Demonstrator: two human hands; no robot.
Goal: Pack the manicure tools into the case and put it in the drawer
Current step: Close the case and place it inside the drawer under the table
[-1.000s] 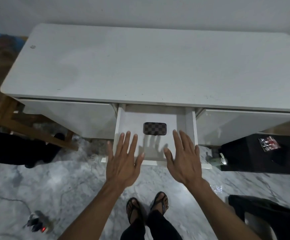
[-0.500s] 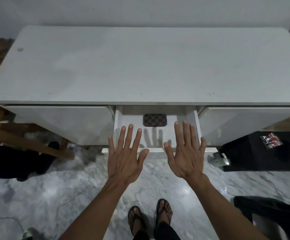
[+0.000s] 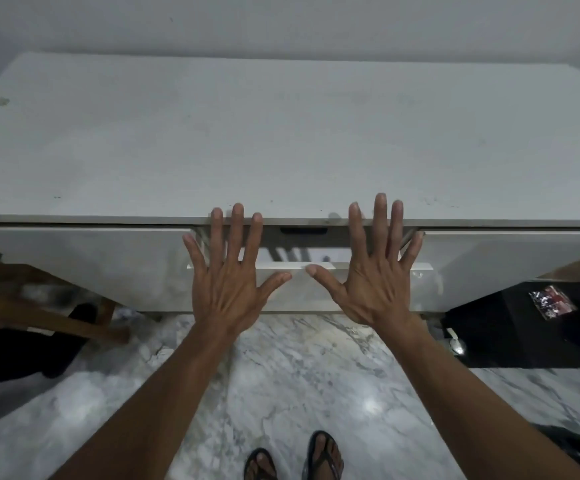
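The white middle drawer (image 3: 297, 289) of the cabinet stands only slightly out from its slot. Inside it, just a dark sliver of the checkered manicure case (image 3: 303, 231) shows under the cabinet top's edge. My left hand (image 3: 229, 271) is spread flat, palm toward the drawer front, at its left side. My right hand (image 3: 375, 268) is spread the same way at the right side. Both hands hold nothing, and their fingertips reach up past the top's front edge.
The white cabinet top (image 3: 281, 140) stretches across the view, with shut doors left and right of the drawer. A wooden frame (image 3: 39, 306) stands at the left. A black surface (image 3: 523, 323) with a small packet (image 3: 551, 302) sits at the right. My sandalled feet are on the marble floor.
Both spread hands have moved forward with the drawer front, and the drawer has slid far in. The case went from fully visible to a thin sliver under the top.
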